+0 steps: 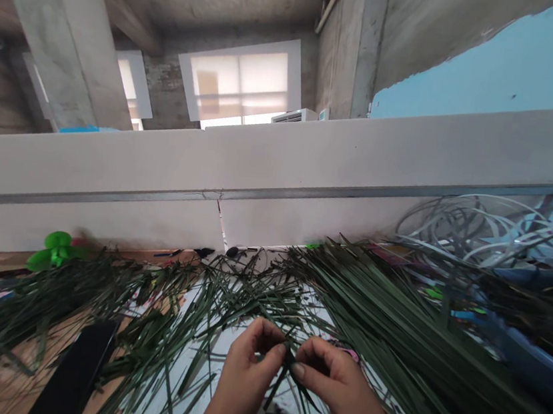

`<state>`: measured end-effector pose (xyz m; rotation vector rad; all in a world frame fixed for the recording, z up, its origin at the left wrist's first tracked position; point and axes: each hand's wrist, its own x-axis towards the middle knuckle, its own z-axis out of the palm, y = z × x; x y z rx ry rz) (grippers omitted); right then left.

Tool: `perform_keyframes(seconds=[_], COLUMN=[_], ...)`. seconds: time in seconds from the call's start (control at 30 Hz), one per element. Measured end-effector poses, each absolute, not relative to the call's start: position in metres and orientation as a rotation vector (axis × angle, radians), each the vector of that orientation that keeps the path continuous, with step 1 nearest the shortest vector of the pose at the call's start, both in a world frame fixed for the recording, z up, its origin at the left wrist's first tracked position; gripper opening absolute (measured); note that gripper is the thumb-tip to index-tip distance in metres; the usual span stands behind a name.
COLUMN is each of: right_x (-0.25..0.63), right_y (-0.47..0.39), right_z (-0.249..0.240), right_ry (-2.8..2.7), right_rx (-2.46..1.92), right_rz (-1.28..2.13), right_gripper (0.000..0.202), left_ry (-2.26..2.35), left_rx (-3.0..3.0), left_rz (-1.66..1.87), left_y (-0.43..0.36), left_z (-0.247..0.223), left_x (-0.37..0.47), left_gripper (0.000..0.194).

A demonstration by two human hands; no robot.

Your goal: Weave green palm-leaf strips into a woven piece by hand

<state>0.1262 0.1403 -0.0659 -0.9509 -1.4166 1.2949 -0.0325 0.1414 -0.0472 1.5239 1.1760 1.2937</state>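
Note:
My left hand (250, 368) and my right hand (333, 378) face each other at the lower middle, thumbs and forefingers pinched close together. Between them is a small bunch of dark green leaf strips (288, 356), which both hands grip; several strip ends hang down below the fingers. How the strips cross is too dark and small to tell. Loose cut leaf strips (188, 351) lie scattered under and left of my hands. A large pile of long green leaves (393, 322) stretches to the right. Behind my right hand, a pink loop (351, 354) shows, mostly hidden.
A long black flat object (78, 367) lies at lower left. Farther back stands a bright green three-lobed object (55, 252). White coiled strips (486, 226) and a blue container (525, 358) are at right. A white partition (281, 167) with a metal rail closes the table's back.

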Motion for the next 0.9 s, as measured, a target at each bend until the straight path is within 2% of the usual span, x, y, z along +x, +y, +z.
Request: perform_keyframes(seconds=[0.13,0.5,0.73,0.9], right_x=[0.126,0.125,0.126,0.129], right_y=[0.140,0.140,0.141,0.147], right_z=[-0.066,-0.067,-0.070,-0.068], right_ry=[-1.431,-1.465,-1.426,-1.304], right_rx=[-0.960,-1.018,-0.977,-0.873], right_rz=[1.279,1.229,1.243,1.341], right_gripper=[0.019,0.016,0.018,0.019], left_ry=[1.199,1.333,1.224,1.017], left_rx=[1.543,1.776,1.612,1.418], left_rz=[1.276,1.249,1.282,1.262], left_y=[0.141,0.138,0.144,0.152], left_z=[-0.045,-0.038,-0.049,-0.059], left_x=[-0.032,-0.032,-0.033,-0.036], left_gripper=[0.013,0.012,0.010,0.029])
